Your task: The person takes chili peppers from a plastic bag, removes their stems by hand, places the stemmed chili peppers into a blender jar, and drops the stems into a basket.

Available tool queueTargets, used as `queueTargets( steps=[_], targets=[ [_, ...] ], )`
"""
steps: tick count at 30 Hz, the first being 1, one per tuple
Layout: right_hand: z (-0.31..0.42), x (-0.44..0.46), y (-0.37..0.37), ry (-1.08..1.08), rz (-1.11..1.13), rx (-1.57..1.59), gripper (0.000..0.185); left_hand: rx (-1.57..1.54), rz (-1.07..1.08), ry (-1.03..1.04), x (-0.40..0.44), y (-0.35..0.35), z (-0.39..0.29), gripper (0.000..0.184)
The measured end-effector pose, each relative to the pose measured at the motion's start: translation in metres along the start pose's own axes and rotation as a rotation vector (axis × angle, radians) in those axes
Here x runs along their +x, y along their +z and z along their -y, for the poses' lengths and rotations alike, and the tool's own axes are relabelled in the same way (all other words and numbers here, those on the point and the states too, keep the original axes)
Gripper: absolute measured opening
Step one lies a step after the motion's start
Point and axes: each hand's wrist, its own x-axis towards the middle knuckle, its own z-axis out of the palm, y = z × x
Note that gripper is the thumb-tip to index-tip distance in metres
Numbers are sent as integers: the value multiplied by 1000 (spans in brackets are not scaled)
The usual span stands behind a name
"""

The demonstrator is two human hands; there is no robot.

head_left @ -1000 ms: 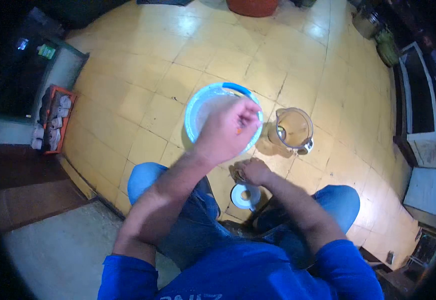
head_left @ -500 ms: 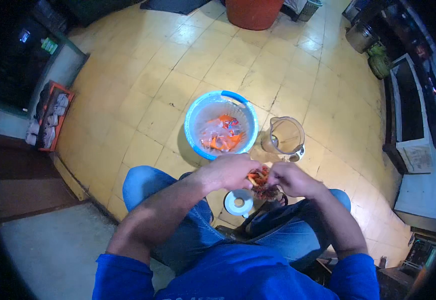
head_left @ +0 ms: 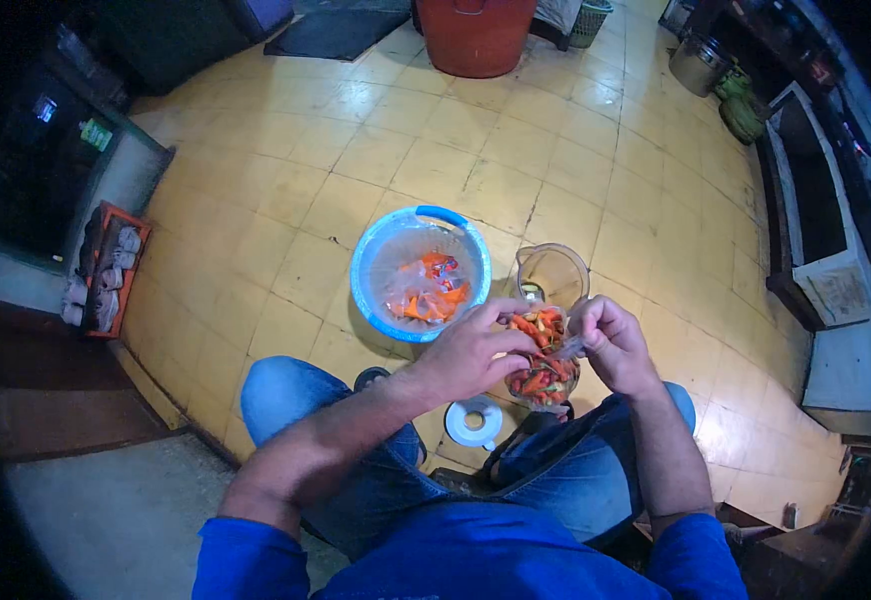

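Note:
A clear plastic bag of red and orange chillies (head_left: 546, 378) hangs between my two hands, over the floor in front of my knees. My left hand (head_left: 481, 350) has its fingers on the bag's left side and opening. My right hand (head_left: 611, 343) pinches the bag's edge on the right. Just behind the bag stands a clear blender jug (head_left: 554, 272), partly hidden by it. A round blue basket (head_left: 362, 290) to the left holds clear plastic and orange packaging. Below my left hand, a white ring-shaped lid (head_left: 474, 440) lies on the floor.
A large red tub (head_left: 476, 38) and a dark mat (head_left: 338, 34) are at the far side. An orange shoe rack (head_left: 122, 270) stands at the left wall. At the right are a green gas cylinder (head_left: 743, 118) and a white-framed cabinet (head_left: 836, 283).
My left hand has come down from over the basket to the bag. The bag has risen and is spread wider, showing more chillies. The view has tilted upward.

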Motion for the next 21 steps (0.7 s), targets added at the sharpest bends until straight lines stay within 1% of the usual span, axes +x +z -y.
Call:
queueTargets(
  steps=[1, 2, 3, 4, 6, 7, 8, 10, 11, 12, 14, 15, 16, 18, 21],
  targets=[
    [0, 1, 1, 7, -22, 101, 21, -2, 2, 0, 1, 3, 2, 21],
    [1, 1, 2, 15, -43, 203, 26, -95, -6, 19, 2, 6, 7, 18],
    [4, 2, 3, 31, -21, 217, 27, -188, -14, 35, 1, 10, 10, 16],
    [3, 3, 4, 37, -21, 221, 27, -191, -13, 29, -1, 16, 12, 16],
    [0, 6, 6, 72, 90, 66, 26, -132, -15, 37, -6, 28, 14, 15],
    [-4, 6, 6, 147, 106, 50, 24, -94, -3, 34, -9, 33, 19, 16],
    [-9, 6, 7, 150, 106, 53, 24, -95, -2, 31, -11, 33, 22, 16],
    [-20, 8, 10, 285, 160, 119, 19, -97, 114, -104, -15, 32, 28, 17],
    [-25, 10, 12, 338, 157, 130, 11, -102, 114, -107, -17, 32, 33, 17],
    [-31, 12, 13, 346, 158, 131, 11, -59, 155, -105, -19, 32, 40, 18],
    [-45, 18, 15, 405, 248, -23, 10, -20, 200, -107, -24, 34, 54, 19],
    [-52, 20, 16, 451, 280, -56, 11, 11, 226, -144, -26, 36, 62, 19],
    [-61, 19, 15, 454, 279, -53, 11, 43, 253, -180, -29, 38, 69, 20],
    [-68, 22, 18, 393, 399, -235, 11, 67, 249, -157, -28, 32, 70, 19],
    [-71, 21, 16, 423, 418, -189, 11, 114, 309, -217, -28, 29, 71, 20]
  ],
)
